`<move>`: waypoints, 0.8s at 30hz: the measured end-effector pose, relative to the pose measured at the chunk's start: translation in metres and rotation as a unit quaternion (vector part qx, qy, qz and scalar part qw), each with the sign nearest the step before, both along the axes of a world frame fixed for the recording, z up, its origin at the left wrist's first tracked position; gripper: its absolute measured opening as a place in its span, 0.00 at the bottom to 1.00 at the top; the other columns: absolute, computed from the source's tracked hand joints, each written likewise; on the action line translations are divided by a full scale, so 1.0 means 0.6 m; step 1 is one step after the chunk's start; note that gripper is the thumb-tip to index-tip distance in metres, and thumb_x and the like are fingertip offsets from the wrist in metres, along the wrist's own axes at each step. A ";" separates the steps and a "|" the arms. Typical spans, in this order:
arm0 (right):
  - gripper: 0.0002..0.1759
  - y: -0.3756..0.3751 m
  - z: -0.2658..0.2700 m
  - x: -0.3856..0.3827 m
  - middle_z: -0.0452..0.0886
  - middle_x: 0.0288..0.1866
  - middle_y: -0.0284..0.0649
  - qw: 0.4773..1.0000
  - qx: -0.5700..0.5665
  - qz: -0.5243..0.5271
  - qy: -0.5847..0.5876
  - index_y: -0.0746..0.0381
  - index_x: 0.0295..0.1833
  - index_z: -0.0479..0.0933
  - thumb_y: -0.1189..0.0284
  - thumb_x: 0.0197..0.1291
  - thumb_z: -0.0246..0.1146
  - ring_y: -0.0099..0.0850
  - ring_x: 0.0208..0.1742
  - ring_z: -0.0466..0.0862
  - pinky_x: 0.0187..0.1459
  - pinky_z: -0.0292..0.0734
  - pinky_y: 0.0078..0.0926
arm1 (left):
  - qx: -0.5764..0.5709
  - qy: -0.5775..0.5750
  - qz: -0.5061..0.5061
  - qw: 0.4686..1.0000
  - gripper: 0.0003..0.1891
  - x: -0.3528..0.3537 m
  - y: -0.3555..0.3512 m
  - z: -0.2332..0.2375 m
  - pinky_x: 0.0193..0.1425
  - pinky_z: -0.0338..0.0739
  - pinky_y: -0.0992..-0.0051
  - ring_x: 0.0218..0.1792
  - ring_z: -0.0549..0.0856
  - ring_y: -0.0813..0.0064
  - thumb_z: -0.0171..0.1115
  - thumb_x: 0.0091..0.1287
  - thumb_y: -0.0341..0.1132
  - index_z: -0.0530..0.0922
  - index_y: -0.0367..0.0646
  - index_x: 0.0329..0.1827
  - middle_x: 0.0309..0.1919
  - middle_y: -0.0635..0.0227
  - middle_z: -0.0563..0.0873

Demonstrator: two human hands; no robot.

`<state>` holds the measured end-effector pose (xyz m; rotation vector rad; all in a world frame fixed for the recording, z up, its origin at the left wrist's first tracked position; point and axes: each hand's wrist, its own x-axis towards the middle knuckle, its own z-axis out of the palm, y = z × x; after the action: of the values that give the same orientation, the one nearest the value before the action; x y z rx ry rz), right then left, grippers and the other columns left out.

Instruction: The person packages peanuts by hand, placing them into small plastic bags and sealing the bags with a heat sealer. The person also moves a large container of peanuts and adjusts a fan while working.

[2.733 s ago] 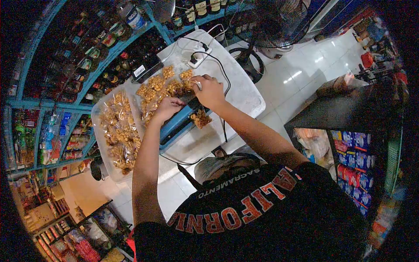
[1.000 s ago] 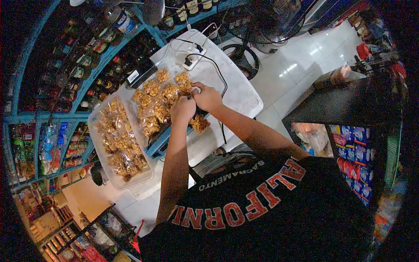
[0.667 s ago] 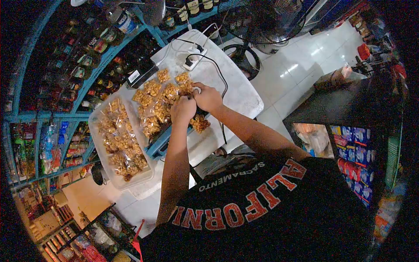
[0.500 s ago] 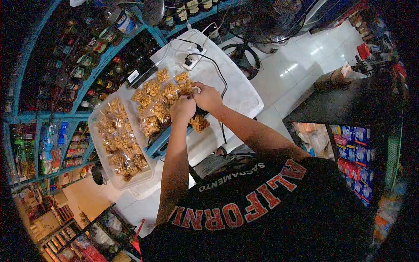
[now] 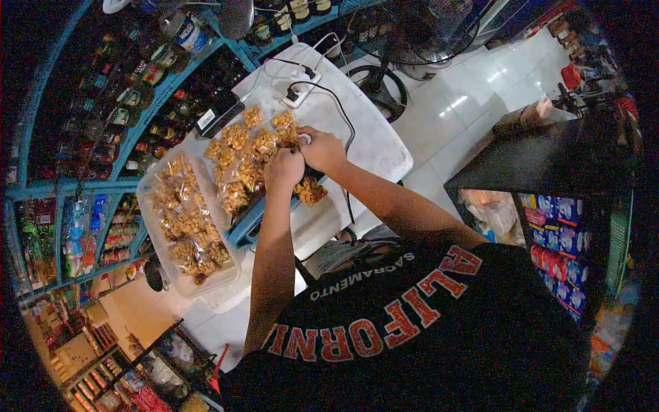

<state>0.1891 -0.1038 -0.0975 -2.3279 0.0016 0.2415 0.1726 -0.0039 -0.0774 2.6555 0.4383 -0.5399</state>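
Observation:
My left hand (image 5: 284,168) is closed in a fist, knuckles up, over small clear plastic bags of golden-brown nut-like snacks. Close beside it, my right hand (image 5: 324,150) pinches with thumb and forefinger. Both appear to grip a snack bag between them; the gripped part is mostly hidden by the fingers. One filled bag (image 5: 310,191) shows just below the hands, at the table's near edge. More filled bags (image 5: 235,137) lie in a group left of my hands. Partly covered beneath my left wrist is a blue device (image 5: 245,232).
A clear plastic tub (image 5: 237,269) full of similar bags stands at the left of the white table (image 5: 379,147). A power strip (image 5: 296,96) with black cords lies at the back. A fan (image 5: 384,86) stands behind, and stocked shelves (image 5: 161,86) line the left.
The view has shifted slightly. Both hands stay together over the bags, with only a small shift in their fingers.

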 end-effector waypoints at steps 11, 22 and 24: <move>0.16 0.001 -0.010 0.006 0.79 0.31 0.50 1.000 -0.013 0.001 0.025 0.49 0.46 0.75 0.60 0.53 0.51 0.47 0.36 0.79 0.40 0.74 0.40 | 0.037 0.028 -0.086 0.995 0.24 0.012 0.027 -0.073 0.57 0.65 0.62 0.51 0.74 0.52 0.39 0.58 0.46 0.75 0.38 0.46 0.48 0.48 0.75; 0.16 0.001 -0.014 0.001 0.79 0.30 0.49 1.000 0.020 -0.010 -0.011 0.50 0.45 0.76 0.60 0.52 0.52 0.47 0.34 0.79 0.38 0.75 0.39 | 0.027 0.028 -0.002 0.999 0.24 -0.002 -0.007 0.020 0.56 0.65 0.61 0.50 0.74 0.51 0.39 0.57 0.46 0.75 0.38 0.46 0.47 0.48 0.76; 0.15 0.002 -0.015 0.003 0.79 0.30 0.48 1.000 0.015 -0.014 -0.006 0.50 0.45 0.76 0.61 0.52 0.52 0.46 0.34 0.79 0.38 0.75 0.39 | 0.027 0.023 -0.027 0.999 0.24 0.003 0.000 0.005 0.56 0.66 0.61 0.50 0.74 0.51 0.40 0.57 0.46 0.76 0.38 0.45 0.46 0.48 0.76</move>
<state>0.1911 -0.1029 -0.1067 -2.2981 0.0248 0.2114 0.1742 -0.0038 -0.0746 2.7181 0.4008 -0.6158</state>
